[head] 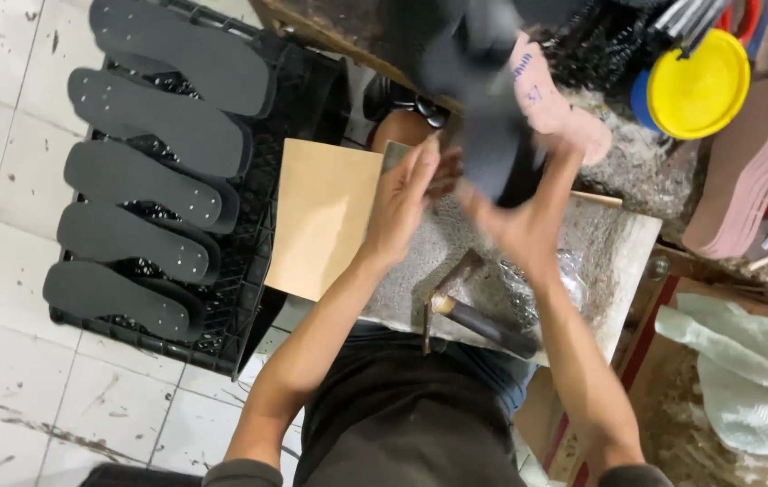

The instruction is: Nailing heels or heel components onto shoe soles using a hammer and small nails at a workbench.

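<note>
My left hand (pixel 402 203) and my right hand (pixel 515 216) are raised together over a grey stone slab (pixel 614 243). Both grip a dark sandal sole (pixel 483 117) that is blurred and stands roughly upright between them. A pinkish insole (pixel 551 108) shows behind the dark sole, touching it. A hammer (pixel 469 311) with a dark handle lies on the slab just below my hands.
A black plastic crate (pixel 248 261) at left carries several flat black soles (pixel 145 185) laid across its top. A tan cardboard sheet (pixel 321 216) leans beside it. A yellow lid (pixel 698 86), a stack of pinkish soles (pixel 749 171) and a pale cloth (pixel 749 370) sit at right.
</note>
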